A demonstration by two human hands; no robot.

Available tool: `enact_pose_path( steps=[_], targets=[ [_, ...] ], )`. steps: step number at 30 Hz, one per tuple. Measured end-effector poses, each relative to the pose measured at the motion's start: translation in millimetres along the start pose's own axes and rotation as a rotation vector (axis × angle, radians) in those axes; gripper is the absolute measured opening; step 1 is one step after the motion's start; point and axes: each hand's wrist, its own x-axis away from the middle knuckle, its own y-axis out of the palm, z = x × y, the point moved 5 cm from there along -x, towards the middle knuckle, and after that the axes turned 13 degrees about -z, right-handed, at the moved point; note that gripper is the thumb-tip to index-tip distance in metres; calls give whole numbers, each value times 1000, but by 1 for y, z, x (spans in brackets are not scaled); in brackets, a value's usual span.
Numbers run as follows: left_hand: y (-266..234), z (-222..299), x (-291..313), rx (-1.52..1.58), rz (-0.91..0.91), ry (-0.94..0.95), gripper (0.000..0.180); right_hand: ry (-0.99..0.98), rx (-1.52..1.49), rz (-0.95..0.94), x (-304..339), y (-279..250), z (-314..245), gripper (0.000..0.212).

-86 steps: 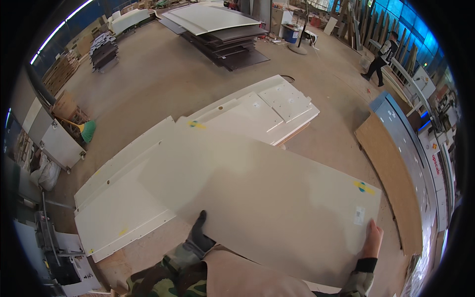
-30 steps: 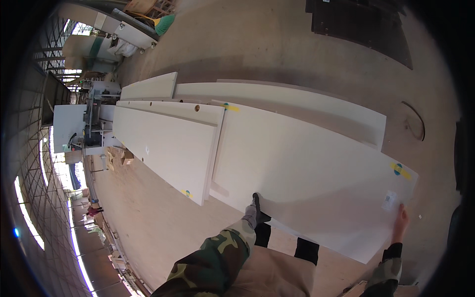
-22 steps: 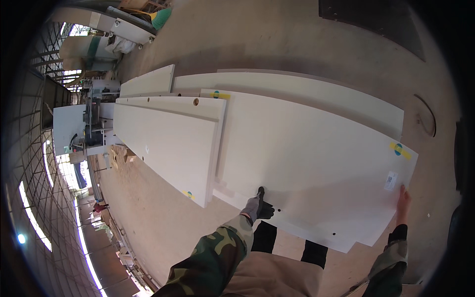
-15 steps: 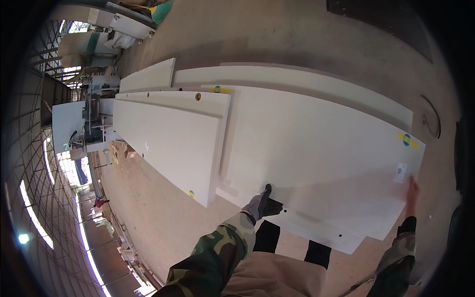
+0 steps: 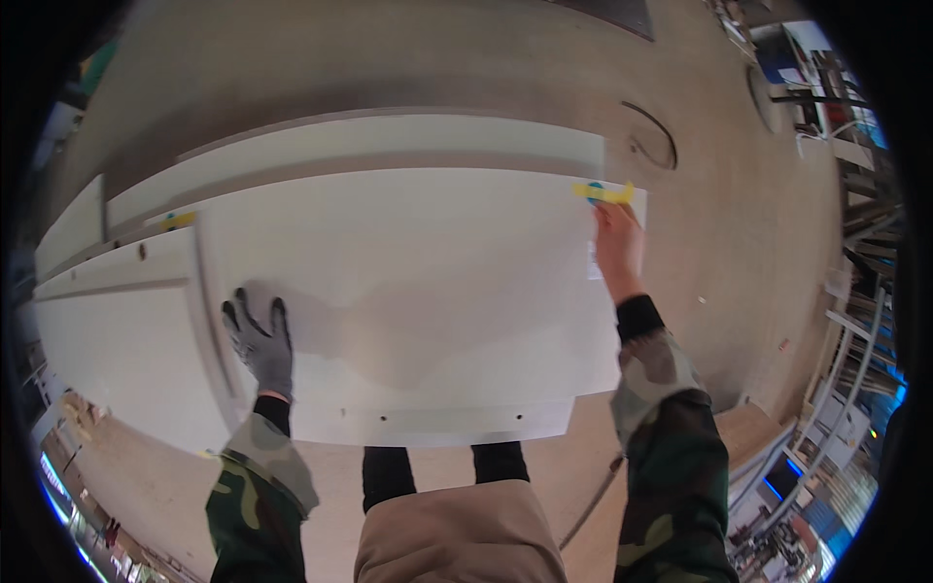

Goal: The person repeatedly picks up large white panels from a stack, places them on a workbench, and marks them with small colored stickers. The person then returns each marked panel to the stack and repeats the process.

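Observation:
A large white panel point(image 5: 418, 282) lies flat in front of me, on top of other white boards. My left hand point(image 5: 262, 345), in a grey glove with dark fingertips, rests on its left part with the fingers spread. At the panel's far right corner is a strip of yellow tape point(image 5: 585, 191) with a blue-green round mark on it. My right hand point(image 5: 620, 248) is bare and has its fingertips drawn together on this tape, whose right end curls up. Below that hand a small white label point(image 5: 594, 260) is partly covered.
Smaller white boards point(image 5: 117, 340) with holes along an edge are stacked at the left. A long white board point(image 5: 389, 136) sticks out beyond the panel's far side. On the floor lies a dark curved strip point(image 5: 661, 131). Metal racks point(image 5: 826, 389) stand at the right.
My view has turned to the right. My left hand has gone from the near edge onto the panel's surface, and my right hand from the right edge to the tape at the far corner.

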Motion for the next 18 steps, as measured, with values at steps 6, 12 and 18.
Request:
enact_pose_path(
  steps=[6,12,18],
  targets=[
    [-7,-47,-17,-245,216,-151,70,-107,218,-103,-40,31,-99,9],
    [2,-55,-11,-224,157,-125,70,18,405,-165,-25,48,-104,6],
    [21,-83,-2,-238,149,-117,69,118,315,-147,-16,84,-89,6]
  ],
)
